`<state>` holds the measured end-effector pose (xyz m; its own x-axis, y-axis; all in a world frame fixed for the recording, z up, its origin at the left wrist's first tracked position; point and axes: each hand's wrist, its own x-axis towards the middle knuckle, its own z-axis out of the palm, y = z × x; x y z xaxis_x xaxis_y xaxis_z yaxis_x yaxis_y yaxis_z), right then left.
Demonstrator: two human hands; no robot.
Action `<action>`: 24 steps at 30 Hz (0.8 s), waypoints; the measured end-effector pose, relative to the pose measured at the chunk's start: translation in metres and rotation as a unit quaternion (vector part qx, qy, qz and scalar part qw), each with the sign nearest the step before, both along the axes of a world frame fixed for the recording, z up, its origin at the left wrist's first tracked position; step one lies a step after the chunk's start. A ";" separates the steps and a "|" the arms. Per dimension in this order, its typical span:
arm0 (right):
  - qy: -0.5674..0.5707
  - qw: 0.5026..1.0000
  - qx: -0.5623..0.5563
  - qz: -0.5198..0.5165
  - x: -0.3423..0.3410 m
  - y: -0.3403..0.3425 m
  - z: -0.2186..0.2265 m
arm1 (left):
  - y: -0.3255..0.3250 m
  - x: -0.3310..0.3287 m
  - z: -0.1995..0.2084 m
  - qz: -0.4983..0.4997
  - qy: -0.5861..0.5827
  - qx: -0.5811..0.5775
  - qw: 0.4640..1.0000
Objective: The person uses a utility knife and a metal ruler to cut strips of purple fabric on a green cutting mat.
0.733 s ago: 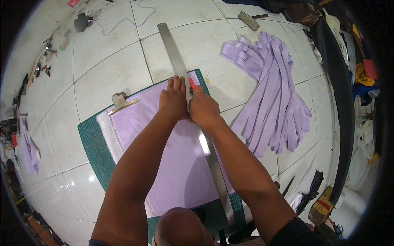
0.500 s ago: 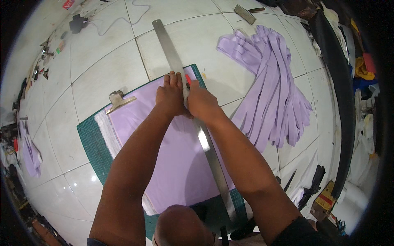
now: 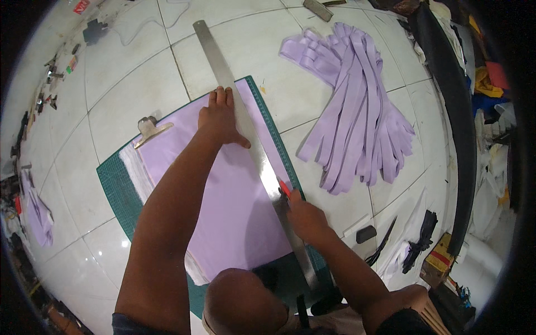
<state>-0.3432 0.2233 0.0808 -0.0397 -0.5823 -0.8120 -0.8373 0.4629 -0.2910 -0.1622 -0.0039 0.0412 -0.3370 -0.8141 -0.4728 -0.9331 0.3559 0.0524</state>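
A stack of lilac fabric (image 3: 229,206) lies on a green cutting mat (image 3: 114,181), with a long steel ruler (image 3: 215,56) laid slantwise across it. Near the mat's far edge, my left hand (image 3: 219,120) presses flat, fingers out and thumb spread, against the fabric and the ruler's left side. My right hand (image 3: 308,219) is closed around a red-handled cutter knife (image 3: 285,188) at the ruler's right edge, lower down the mat. The blade's tip is too small to make out. A metal bulldog clip (image 3: 149,134) grips the fabric and mat at the far left edge.
Lilac fabric strips (image 3: 352,106) lie heaped on the white tiled floor (image 3: 134,89) to the right. Nearer sit a small dark block (image 3: 365,234) and black scissors (image 3: 384,241). A metal block (image 3: 318,9) lies far off, and a long black roll (image 3: 455,111) bounds the right side.
My right hand has drawn the cutter knife toward me along the ruler's right edge, away from my left hand. My left hand stays pressed in place. The whole view has shifted slightly.
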 end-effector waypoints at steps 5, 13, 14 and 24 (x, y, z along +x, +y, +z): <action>0.011 0.998 -0.047 -0.039 -0.002 0.014 0.045 | 0.006 0.010 -0.001 0.015 -0.007 -0.015 1.000; -0.091 0.940 -0.279 -0.173 -0.019 0.082 0.002 | 0.000 0.004 -0.006 -0.007 0.025 -0.022 0.999; -0.121 0.945 -0.210 -0.219 -0.019 0.091 0.001 | -0.001 0.011 -0.009 -0.008 0.035 -0.029 0.999; -0.065 0.953 -0.164 -0.247 -0.046 0.166 -0.012 | -0.052 -0.033 -0.026 0.025 0.006 -0.176 0.984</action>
